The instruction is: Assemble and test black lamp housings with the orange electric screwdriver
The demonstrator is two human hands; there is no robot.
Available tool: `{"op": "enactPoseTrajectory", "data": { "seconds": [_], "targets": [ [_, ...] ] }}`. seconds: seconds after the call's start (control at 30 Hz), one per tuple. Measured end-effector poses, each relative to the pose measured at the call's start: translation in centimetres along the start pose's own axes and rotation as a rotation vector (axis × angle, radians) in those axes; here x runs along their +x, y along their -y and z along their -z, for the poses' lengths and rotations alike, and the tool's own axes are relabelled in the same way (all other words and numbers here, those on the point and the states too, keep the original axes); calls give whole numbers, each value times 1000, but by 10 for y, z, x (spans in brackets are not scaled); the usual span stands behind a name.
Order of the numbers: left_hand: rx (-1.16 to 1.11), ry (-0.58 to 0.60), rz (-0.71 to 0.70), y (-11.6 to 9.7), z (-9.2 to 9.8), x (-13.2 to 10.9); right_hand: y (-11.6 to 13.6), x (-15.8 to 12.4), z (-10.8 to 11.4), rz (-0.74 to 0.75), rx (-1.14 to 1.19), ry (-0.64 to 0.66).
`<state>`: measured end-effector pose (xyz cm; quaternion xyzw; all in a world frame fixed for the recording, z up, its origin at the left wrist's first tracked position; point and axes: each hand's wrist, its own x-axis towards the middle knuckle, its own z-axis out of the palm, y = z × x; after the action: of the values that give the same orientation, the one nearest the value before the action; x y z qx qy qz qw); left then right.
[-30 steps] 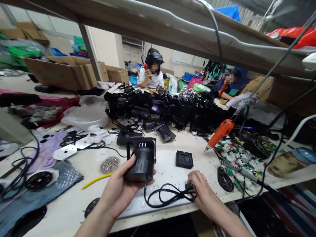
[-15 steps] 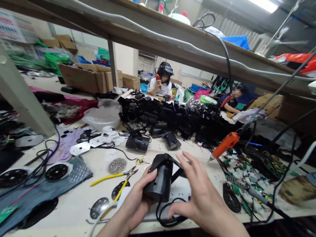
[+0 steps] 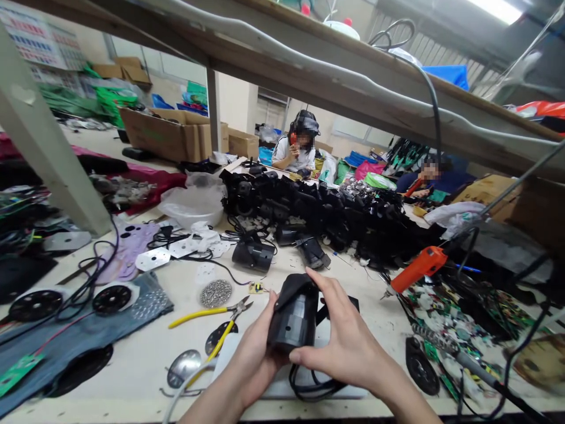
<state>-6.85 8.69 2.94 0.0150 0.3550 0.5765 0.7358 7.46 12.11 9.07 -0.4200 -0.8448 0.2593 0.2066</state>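
A black cylindrical housing with a flat bracket and a coiled black cable is between my hands, above a white board on the bench. My left hand is closed round its left side and underside. With thumb at its lower edge and fingers along the upper right, my right hand grips it from the other side. Yellow-handled cutters lie open to the left. Just beyond are a heap of small metal screws and a small circuit board. Similar black housings lie farther back.
An orange electric screwdriver hangs at the right, over piled circuit boards and white parts. A soldering iron lies at front right. Black parts are heaped behind. A shelf beam crosses overhead. Two people sit beyond.
My right hand, spread apart from the housing before, has closed onto its right side. The housing has turned slightly in my left hand. The view has shifted a little left.
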Motion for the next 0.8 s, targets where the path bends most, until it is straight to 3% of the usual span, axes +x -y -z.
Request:
{"op": "enactPoseTrajectory", "data": {
  "seconds": [0.17,0.37,0.63,0.8],
  "targets": [
    [-51,-102,-65,-5,-4,-1,-2,6,-4,56,2,-7],
    [-52,-45,11,-6,-2,-5,-9,7,-8,89,69,-6],
    [-112,-73,41,3,0,-1,-23,6,-4,123,120,-30],
    [-146,-115,13,4,-3,3,-20,3,-3,171,26,-64]
  ]
}}
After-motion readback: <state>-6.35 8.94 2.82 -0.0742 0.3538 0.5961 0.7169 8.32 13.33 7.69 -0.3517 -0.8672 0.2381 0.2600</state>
